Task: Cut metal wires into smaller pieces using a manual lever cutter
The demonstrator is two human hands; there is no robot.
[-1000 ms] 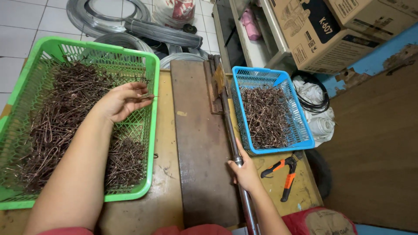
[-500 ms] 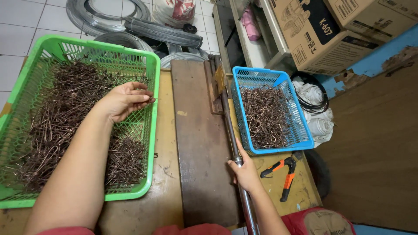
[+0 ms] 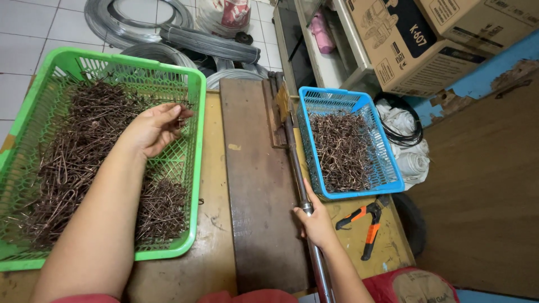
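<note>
My left hand (image 3: 152, 128) reaches into a big green basket (image 3: 197, 168) full of brown bent wire pieces (image 3: 73, 151); its fingers are pinched together over the pile near the basket's right wall, on a few wires. My right hand (image 3: 315, 217) grips the long metal lever bar (image 3: 296, 168) that runs along the right side of a dark wooden board (image 3: 255, 185). A blue basket (image 3: 387, 168) just right of the bar holds more brown wire pieces (image 3: 342, 150).
Orange-and-black pliers (image 3: 368, 221) lie on the yellowish bench by the blue basket. Coils of grey wire (image 3: 168, 28) sit on the tiled floor behind. Cardboard boxes (image 3: 415, 39) stack at the upper right, white bags (image 3: 404, 134) with a black cable below them.
My left hand has curled its fingers a little over the wires in the green basket. The right hand stays on the lever bar.
</note>
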